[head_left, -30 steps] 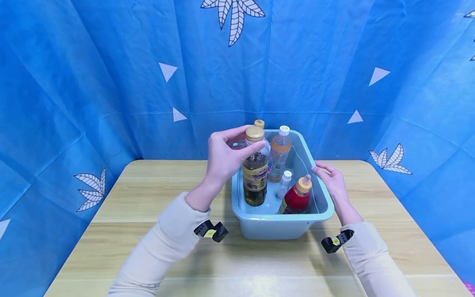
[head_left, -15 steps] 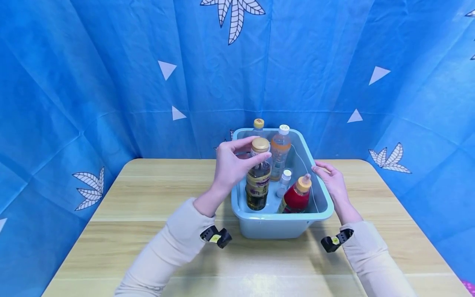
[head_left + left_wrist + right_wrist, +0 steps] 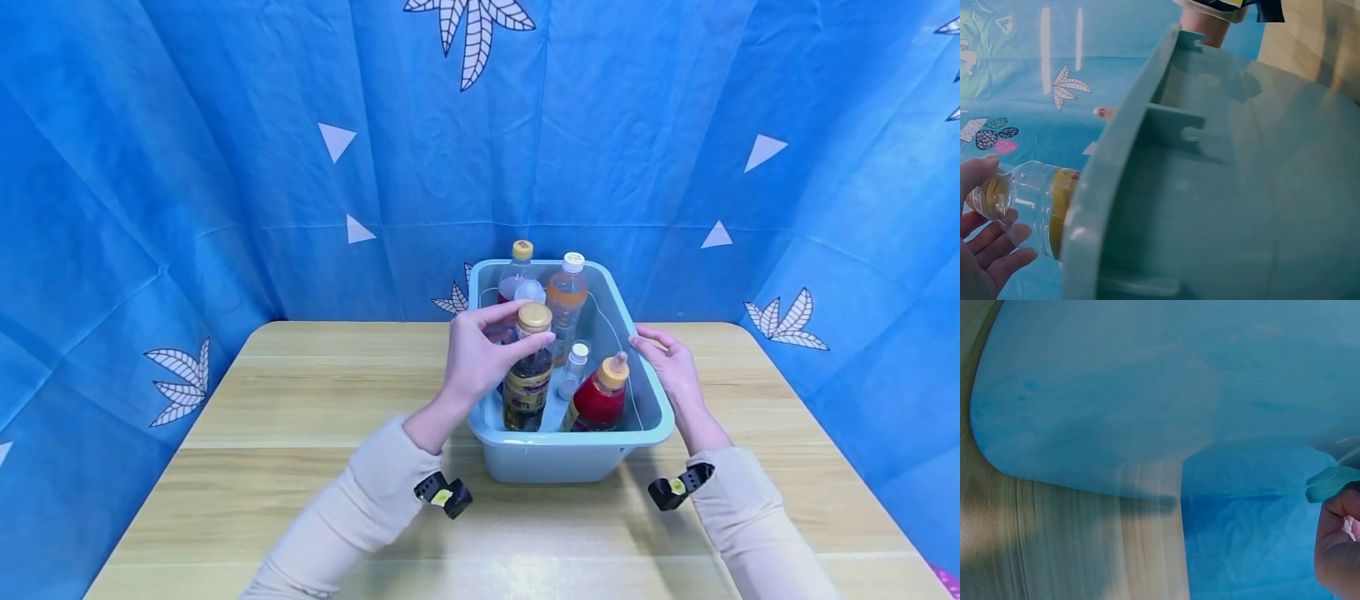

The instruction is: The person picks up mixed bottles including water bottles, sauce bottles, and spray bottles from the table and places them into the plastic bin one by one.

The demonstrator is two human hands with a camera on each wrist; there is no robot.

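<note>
My left hand (image 3: 480, 354) grips a clear bottle of dark liquid (image 3: 527, 392) by its neck, just under the gold cap. The bottle stands upright inside a light blue plastic tub (image 3: 558, 458), at its near left; whether its base touches the tub floor is hidden. In the left wrist view, thumb and fingers surround the neck of this bottle (image 3: 1030, 200) above the rim. My right hand (image 3: 672, 371) pinches the tub's right rim between thumb and fingers. In the right wrist view, that hand (image 3: 1338, 550) is partly cut off at the frame edge.
Inside the tub are a red bottle with an orange cap (image 3: 600, 400), a small white-capped bottle (image 3: 573, 372), an orange-banded bottle (image 3: 566, 304) and a yellow-capped bottle (image 3: 517, 271). The tub stands on a wooden table (image 3: 337, 375) before a blue curtain (image 3: 435, 150).
My left hand has moved down and slightly right, lowering the gold-capped bottle deeper into the tub. My right hand has stayed on the rim.
</note>
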